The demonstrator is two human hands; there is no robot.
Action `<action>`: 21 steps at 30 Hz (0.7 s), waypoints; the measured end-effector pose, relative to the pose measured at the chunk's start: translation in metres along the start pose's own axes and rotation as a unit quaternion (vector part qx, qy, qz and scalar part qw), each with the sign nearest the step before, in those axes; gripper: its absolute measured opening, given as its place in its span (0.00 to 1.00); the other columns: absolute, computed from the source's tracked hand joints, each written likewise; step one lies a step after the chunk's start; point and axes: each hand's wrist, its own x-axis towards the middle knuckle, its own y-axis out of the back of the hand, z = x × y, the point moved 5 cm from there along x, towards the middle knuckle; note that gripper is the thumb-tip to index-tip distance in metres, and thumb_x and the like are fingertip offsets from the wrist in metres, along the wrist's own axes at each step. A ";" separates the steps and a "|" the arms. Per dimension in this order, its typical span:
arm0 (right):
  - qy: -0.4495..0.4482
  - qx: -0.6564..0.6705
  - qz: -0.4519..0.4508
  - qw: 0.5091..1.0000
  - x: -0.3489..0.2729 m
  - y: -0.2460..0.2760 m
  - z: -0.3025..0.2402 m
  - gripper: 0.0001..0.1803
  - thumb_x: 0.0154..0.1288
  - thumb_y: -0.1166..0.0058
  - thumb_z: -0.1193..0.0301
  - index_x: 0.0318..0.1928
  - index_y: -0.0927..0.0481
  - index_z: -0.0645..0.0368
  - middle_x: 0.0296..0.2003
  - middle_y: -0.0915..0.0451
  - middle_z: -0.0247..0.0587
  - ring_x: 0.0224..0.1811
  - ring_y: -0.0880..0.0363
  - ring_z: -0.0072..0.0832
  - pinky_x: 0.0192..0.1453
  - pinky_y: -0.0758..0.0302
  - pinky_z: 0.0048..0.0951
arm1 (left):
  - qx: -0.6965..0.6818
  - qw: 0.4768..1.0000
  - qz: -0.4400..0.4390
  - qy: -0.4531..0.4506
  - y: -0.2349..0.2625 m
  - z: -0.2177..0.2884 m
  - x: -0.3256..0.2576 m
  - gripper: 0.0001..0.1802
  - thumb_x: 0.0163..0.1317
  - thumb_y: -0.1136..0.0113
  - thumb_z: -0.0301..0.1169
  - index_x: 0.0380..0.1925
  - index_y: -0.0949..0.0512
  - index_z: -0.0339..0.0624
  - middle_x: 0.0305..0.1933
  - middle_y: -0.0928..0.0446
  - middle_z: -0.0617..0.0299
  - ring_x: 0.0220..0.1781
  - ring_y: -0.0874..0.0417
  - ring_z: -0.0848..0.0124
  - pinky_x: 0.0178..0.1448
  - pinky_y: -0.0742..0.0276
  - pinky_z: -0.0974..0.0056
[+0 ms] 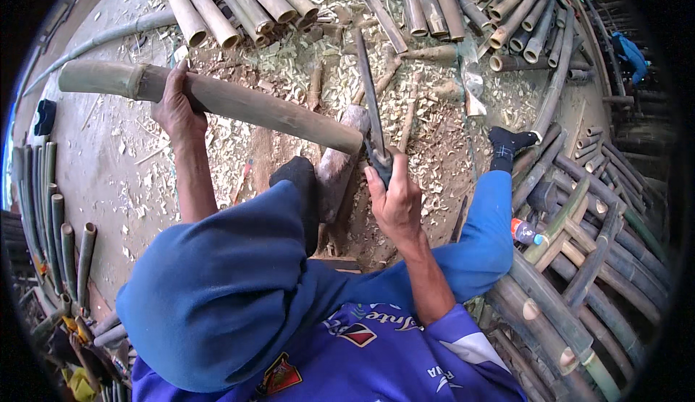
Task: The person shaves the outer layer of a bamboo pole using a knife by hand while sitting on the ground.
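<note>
My left hand (178, 105) is closed around a thick bamboo pole (250, 109) near its joint, with the thumb showing over the upper side. The pole slants down to the right, and its right end lies over a worn wooden log (334, 181) between my legs. In my right hand (397, 198) is a machete (370, 87), gripped by its dark handle. Its long blade points up and away from me, just right of the pole's end. The blade looks apart from the bamboo.
Pale wood chips (427, 159) cover the ground ahead. Cut bamboo poles (217, 11) lie at the far side, with more bamboo (572, 308) stacked at right and upright bamboo tubes (56, 221) at left. A plastic bottle (526, 232) rests beside my right knee.
</note>
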 end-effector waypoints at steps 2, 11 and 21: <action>-0.095 -0.018 -0.065 0.993 -0.011 -0.029 0.044 0.14 0.70 0.42 0.68 0.45 0.33 0.60 0.29 0.19 0.56 0.28 0.16 0.54 0.28 0.21 0.46 | -0.017 1.000 0.002 0.006 -0.009 -0.001 -0.005 0.14 0.53 0.25 0.22 0.37 0.21 0.35 0.33 0.19 0.60 0.30 0.17 0.69 0.37 0.17 0.62; -0.198 -0.038 -0.149 0.968 -0.016 -0.039 0.065 0.19 0.74 0.49 0.59 0.49 0.36 0.61 0.32 0.20 0.66 0.35 0.19 0.65 0.36 0.24 0.59 | -0.024 0.989 -0.122 0.086 -0.025 -0.016 -0.053 0.25 0.55 0.23 0.38 0.46 0.24 0.36 0.41 0.19 0.54 0.44 0.16 0.63 0.52 0.16 0.54; -0.125 -0.030 -0.089 0.988 -0.002 -0.002 0.019 0.18 0.72 0.44 0.62 0.51 0.33 0.61 0.29 0.17 0.58 0.31 0.16 0.58 0.31 0.23 0.52 | -0.072 0.986 -0.013 0.148 0.008 -0.087 -0.014 0.12 0.53 0.26 0.20 0.36 0.20 0.34 0.31 0.18 0.57 0.30 0.16 0.65 0.37 0.14 0.60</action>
